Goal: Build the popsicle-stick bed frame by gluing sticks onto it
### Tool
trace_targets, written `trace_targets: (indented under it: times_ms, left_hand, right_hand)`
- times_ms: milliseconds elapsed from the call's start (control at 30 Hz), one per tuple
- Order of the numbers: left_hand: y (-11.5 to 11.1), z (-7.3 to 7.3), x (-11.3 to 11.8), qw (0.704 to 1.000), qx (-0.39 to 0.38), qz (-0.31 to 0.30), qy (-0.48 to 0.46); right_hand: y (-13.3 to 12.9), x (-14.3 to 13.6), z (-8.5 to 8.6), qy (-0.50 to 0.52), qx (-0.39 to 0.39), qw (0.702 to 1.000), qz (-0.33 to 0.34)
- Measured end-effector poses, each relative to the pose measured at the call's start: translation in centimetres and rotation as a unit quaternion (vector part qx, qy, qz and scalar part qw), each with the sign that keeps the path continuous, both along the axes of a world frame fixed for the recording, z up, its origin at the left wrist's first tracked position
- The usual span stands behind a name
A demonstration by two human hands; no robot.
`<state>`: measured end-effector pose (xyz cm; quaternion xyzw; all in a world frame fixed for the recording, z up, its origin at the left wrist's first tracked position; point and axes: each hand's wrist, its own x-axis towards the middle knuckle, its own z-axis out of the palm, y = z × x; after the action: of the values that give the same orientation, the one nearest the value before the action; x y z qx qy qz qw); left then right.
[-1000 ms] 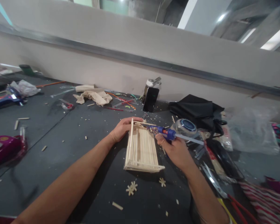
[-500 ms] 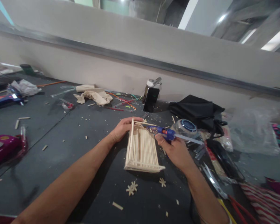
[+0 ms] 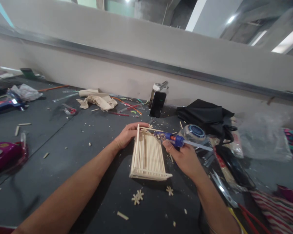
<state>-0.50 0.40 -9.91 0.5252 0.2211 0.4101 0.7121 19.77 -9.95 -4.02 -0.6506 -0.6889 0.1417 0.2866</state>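
Note:
A small tray-like frame of pale wooden sticks lies on the dark table in front of me. My left hand grips its far left corner, the fingers wrapped behind the far side and partly hidden. In my right hand is a blue glue gun, with a clear glue stick poking out of its back. The gun's nozzle points left, over the far end of the stick frame. Small star-shaped stick pieces lie on the table nearer to me, with another star to their right.
A phone leans upright near the wall. Right of my hand are a clear jar, a black bag and scissors. At left lie a magenta glue gun and another blue one. Stick scraps are scattered about.
Hardly anything differs. Both hands, the stick frame and the glue gun hold nearly the same places; the whole view has shifted very slightly.

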Motion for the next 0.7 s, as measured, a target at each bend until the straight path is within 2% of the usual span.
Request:
trace_targets:
  times_ms: [700]
  left_hand:
    - [0.11,-0.24,-0.14,1.000,0.015,0.009,0.008]
  right_hand:
    - [-0.60,0.81,-0.13,0.032,0.025,0.999,-0.004]
